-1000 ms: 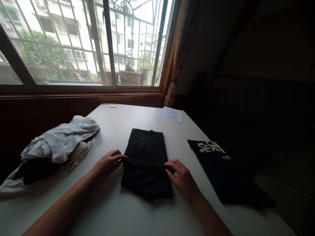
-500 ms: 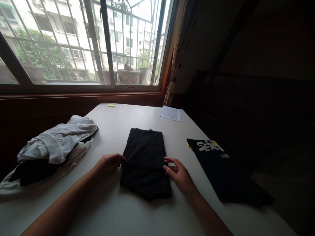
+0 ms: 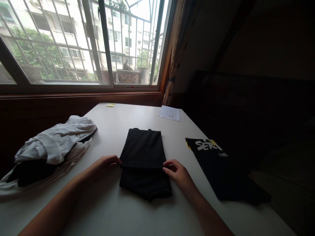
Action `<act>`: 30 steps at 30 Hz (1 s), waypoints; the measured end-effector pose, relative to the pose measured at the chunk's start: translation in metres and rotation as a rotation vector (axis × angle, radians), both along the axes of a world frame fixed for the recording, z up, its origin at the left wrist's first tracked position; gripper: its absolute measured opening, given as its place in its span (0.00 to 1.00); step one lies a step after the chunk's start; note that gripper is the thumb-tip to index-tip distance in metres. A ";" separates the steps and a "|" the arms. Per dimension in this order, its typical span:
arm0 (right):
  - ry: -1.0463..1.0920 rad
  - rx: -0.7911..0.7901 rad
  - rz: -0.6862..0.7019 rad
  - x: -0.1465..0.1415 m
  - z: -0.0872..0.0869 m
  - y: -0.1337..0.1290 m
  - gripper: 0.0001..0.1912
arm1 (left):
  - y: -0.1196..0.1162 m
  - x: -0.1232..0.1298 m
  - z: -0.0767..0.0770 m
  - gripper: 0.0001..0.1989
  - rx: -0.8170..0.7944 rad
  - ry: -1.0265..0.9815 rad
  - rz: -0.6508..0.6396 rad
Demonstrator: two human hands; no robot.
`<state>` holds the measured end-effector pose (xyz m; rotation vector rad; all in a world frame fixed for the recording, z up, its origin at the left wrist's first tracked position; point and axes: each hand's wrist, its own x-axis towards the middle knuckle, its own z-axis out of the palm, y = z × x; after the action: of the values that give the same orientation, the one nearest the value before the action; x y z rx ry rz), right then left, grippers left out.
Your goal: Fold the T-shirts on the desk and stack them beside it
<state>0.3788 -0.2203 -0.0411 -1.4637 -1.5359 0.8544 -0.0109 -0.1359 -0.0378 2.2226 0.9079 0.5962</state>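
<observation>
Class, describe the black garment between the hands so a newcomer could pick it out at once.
Find the white table before the barred window. Midway across it, between left hand and right hand, lies the folded black garment. Neat folding sets it apart from the rumpled heap on the left; its plain upper face, from the dark garment with pale lettering on the right.

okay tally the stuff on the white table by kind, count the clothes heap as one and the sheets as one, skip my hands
Clothes heap: 1
Separate garments: 2, black folded garment, dark printed garment
Yellow slip: 1
White sheets, grouped: 1
Total: 5
</observation>
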 end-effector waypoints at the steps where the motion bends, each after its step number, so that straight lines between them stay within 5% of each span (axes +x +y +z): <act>1: -0.016 0.009 0.010 0.000 0.001 -0.001 0.10 | 0.000 0.000 -0.001 0.11 0.009 -0.005 -0.026; 9: -0.281 0.157 0.058 -0.003 0.005 -0.004 0.07 | -0.001 -0.001 -0.009 0.10 0.100 -0.076 -0.037; 17: -0.528 0.329 0.089 0.002 0.006 -0.007 0.11 | -0.019 0.014 0.014 0.14 0.318 0.066 -0.027; 23: -0.569 0.397 0.139 0.005 -0.001 -0.003 0.17 | -0.025 0.027 0.011 0.13 0.545 0.222 0.043; 30: -0.446 0.358 0.097 0.002 0.003 -0.005 0.17 | -0.025 0.031 0.007 0.10 0.579 0.269 0.047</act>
<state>0.3812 -0.2252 -0.0381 -1.3744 -1.9815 0.2849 0.0197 -0.1609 -0.0307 2.8604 1.0166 0.6525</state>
